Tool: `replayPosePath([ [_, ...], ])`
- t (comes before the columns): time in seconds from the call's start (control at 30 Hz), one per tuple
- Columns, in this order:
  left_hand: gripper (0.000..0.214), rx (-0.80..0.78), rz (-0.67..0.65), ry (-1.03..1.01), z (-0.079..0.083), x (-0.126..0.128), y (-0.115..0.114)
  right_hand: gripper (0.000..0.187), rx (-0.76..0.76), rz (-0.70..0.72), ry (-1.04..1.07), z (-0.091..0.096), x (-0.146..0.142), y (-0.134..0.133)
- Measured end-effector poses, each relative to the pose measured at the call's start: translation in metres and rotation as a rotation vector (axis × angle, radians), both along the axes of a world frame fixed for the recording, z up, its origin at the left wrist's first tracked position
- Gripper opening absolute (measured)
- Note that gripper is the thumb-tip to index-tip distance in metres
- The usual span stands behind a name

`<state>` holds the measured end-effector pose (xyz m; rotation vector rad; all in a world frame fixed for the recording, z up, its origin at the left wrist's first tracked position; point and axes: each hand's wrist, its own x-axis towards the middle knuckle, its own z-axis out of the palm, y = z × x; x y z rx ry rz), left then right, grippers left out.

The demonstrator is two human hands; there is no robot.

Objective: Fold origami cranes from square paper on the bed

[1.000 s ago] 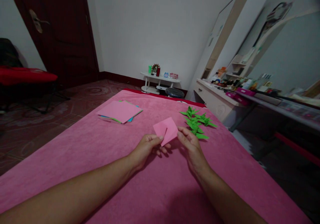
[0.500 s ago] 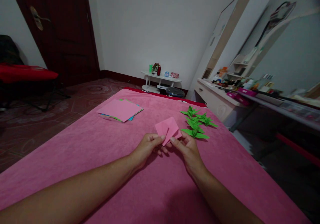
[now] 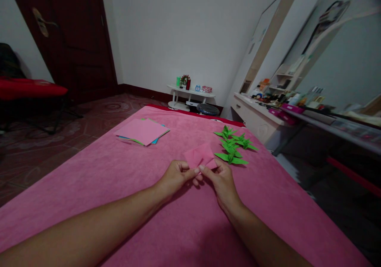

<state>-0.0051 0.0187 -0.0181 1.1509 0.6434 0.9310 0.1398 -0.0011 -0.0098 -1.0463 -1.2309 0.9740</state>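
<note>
A partly folded piece of pink origami paper (image 3: pixel 199 153) is held between both hands above the pink cloth (image 3: pixel 119 179). My left hand (image 3: pixel 178 175) pinches its lower left side, thumb on top and fingers underneath. My right hand (image 3: pixel 220 178) grips the lower right side, its thumb pressing near the lower point, close to the left thumb. The thumbs cover the paper's lower corner. Several green paper cranes (image 3: pixel 230 157) sit in a cluster just beyond my right hand.
A stack of coloured paper (image 3: pixel 143 131), pink on top, lies at the far left of the cloth. Past the far edge stands a low white shelf (image 3: pixel 190 90) with small items. To the right is a dressing table (image 3: pixel 262 110) crowded with bottles; a red chair (image 3: pixel 29 89) stands left.
My thumbs have come together over the paper's lower point, which they now cover. The paper is tilted flatter. The view has shifted slightly.
</note>
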Motion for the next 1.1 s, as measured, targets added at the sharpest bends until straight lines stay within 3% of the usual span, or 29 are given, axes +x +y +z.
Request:
replayPosePath([
  [0.37, 0.028, -0.036, -0.038, 0.038, 0.017, 0.002, -0.008, 0.032, -0.012, -0.091, -0.035, -0.006, 0.013, 0.003],
  [0.5, 0.028, -0.034, -0.009, 0.074, 0.016, 0.004, -0.010, 0.035, 0.003, -0.119, 0.050, -0.005, 0.011, 0.005],
  [0.67, 0.027, -0.031, 0.037, 0.128, 0.011, 0.004, -0.008, 0.026, -0.013, -0.018, 0.030, 0.002, 0.005, 0.004],
  [0.93, 0.033, 0.052, -0.065, 0.167, 0.005, 0.004, -0.005, 0.025, -0.083, -0.068, 0.041, 0.004, 0.005, 0.002],
  [1.1, 0.039, 0.077, -0.039, 0.221, 0.006, 0.005, -0.007, 0.023, -0.077, -0.064, 0.090, 0.004, 0.006, 0.001],
])
